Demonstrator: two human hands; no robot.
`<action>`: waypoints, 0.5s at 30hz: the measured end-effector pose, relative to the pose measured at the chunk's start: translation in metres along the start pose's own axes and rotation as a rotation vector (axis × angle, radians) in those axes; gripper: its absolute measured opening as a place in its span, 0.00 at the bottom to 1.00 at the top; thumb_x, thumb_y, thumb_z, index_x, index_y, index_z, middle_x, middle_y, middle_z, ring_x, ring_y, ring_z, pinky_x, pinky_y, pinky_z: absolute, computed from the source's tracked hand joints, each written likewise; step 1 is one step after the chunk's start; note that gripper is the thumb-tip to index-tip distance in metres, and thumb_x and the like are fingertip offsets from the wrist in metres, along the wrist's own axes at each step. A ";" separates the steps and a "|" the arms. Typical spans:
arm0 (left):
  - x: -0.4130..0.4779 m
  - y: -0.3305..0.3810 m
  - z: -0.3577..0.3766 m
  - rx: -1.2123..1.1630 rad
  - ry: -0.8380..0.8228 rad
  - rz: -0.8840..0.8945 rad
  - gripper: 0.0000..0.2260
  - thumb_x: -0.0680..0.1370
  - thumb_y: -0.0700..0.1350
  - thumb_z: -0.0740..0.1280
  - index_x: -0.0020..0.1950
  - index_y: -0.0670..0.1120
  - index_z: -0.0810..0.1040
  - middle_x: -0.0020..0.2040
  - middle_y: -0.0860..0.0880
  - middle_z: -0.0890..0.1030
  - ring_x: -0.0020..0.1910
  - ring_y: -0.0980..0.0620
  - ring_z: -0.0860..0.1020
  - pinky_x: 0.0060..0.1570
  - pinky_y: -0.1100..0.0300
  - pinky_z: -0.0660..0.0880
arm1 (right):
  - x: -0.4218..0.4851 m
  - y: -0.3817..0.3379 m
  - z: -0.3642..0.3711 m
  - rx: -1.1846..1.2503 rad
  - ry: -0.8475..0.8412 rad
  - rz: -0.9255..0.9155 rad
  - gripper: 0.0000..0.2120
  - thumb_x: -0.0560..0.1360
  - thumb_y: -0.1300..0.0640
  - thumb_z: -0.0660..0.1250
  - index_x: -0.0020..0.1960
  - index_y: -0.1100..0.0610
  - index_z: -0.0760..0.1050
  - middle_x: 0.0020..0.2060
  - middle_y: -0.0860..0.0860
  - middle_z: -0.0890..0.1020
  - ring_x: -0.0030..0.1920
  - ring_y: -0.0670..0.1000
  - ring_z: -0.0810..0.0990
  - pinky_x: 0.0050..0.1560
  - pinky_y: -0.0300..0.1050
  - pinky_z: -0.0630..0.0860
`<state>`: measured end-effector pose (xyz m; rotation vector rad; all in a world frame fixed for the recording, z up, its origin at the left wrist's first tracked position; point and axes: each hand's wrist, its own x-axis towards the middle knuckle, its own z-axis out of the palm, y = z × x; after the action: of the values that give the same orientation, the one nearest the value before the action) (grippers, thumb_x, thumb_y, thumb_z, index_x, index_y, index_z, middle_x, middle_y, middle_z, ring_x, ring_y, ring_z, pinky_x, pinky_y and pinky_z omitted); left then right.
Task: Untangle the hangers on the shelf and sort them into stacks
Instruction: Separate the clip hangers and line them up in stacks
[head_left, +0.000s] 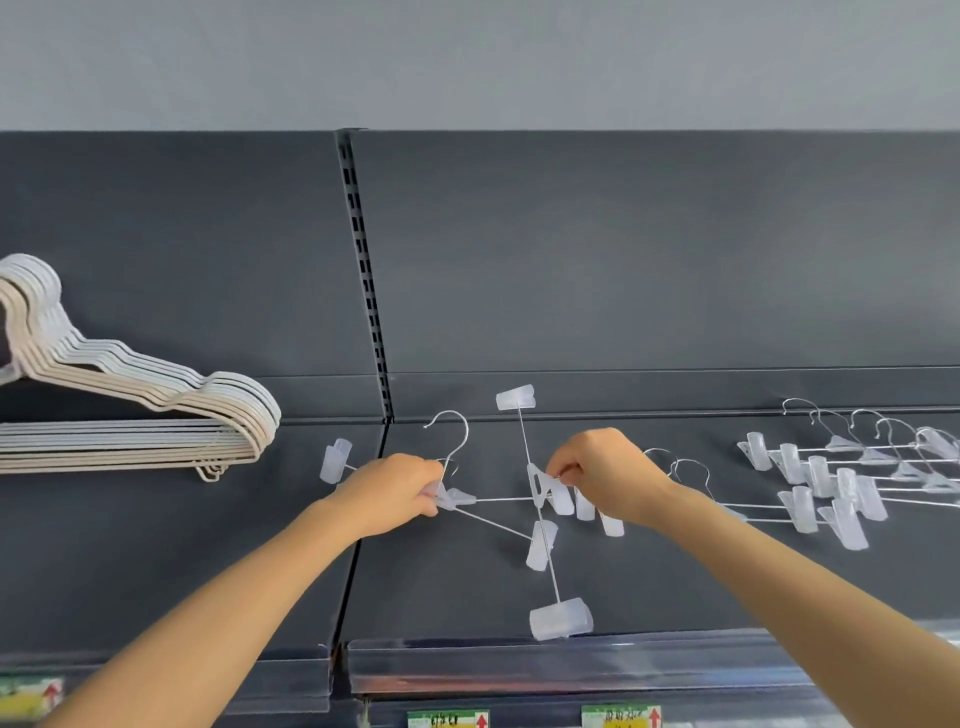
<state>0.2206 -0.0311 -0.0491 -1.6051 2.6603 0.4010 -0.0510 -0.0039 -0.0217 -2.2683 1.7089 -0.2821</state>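
Observation:
A tangle of clear-clip wire hangers (540, 512) lies at the middle of the dark shelf (675, 587). My left hand (389, 493) pinches the centre piece of one clip hanger below its metal hook (452, 431). My right hand (605, 475) grips the hook end of an upright-turned clip hanger whose rod runs from a top clip (515, 397) to a bottom clip (560, 618). A laid-out stack of clip hangers (852, 478) sits to the right. A stack of beige and white plastic hangers (140, 410) lies on the left.
The shelf has a dark back panel with a slotted upright (363, 270) between two bays. A clear price rail (571, 670) with green and yellow labels runs along the front edge.

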 end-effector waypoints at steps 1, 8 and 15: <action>-0.004 -0.003 0.000 -0.027 -0.001 -0.019 0.12 0.75 0.46 0.65 0.36 0.50 0.64 0.38 0.53 0.72 0.35 0.50 0.69 0.39 0.54 0.68 | 0.000 0.000 0.000 -0.006 -0.001 -0.003 0.18 0.69 0.70 0.55 0.39 0.52 0.79 0.35 0.48 0.78 0.36 0.55 0.76 0.37 0.48 0.76; -0.037 -0.031 -0.001 -0.184 -0.008 -0.201 0.12 0.72 0.45 0.68 0.33 0.50 0.66 0.34 0.52 0.71 0.30 0.53 0.64 0.33 0.59 0.61 | 0.013 -0.011 0.007 -0.029 -0.026 -0.101 0.19 0.66 0.73 0.55 0.39 0.54 0.78 0.36 0.52 0.78 0.37 0.53 0.70 0.37 0.45 0.71; -0.062 -0.047 -0.002 -0.188 0.016 -0.272 0.12 0.73 0.45 0.67 0.34 0.49 0.66 0.35 0.53 0.71 0.31 0.53 0.65 0.34 0.59 0.61 | 0.041 -0.022 0.018 -0.060 -0.151 -0.157 0.17 0.73 0.70 0.60 0.50 0.55 0.82 0.46 0.49 0.84 0.49 0.50 0.81 0.52 0.45 0.77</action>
<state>0.2909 0.0020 -0.0484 -1.9954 2.4280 0.6450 -0.0144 -0.0357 -0.0316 -2.4040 1.4875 -0.0894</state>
